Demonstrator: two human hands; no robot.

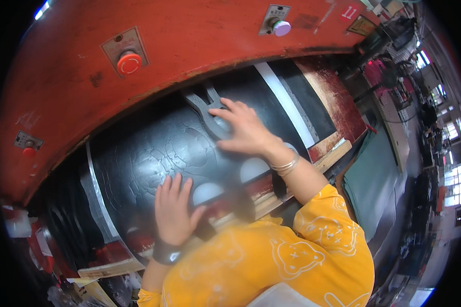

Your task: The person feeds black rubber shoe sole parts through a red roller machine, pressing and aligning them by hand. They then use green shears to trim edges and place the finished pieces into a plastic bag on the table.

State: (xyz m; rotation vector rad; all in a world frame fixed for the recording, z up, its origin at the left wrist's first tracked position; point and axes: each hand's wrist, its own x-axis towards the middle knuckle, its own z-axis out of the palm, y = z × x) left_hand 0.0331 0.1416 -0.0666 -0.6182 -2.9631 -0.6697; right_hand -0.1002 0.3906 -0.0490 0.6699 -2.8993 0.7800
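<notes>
A shiny black sheet (133, 138) lies on the machine bed before me, its surface marked with curved outlines. On its far part rests a dark grey forked die (204, 113) with two prongs pointing away. My right hand (246, 128) reaches over the die's right side, fingertips and thumb gripping its edge; part of the die is hidden under the palm. My left hand (174, 212) lies flat near the sheet's front edge, fingers stretched out and holding nothing. Pale round shapes (208, 194) show along the front edge between my hands.
The red machine body (61, 77) overhangs the bed, carrying a red push button (129, 62) and a pale knob (281, 28). A white strip (287, 105) crosses the bed at right. Wooden rails (338, 156) line its front. Green sheets (371, 174) are stacked at right.
</notes>
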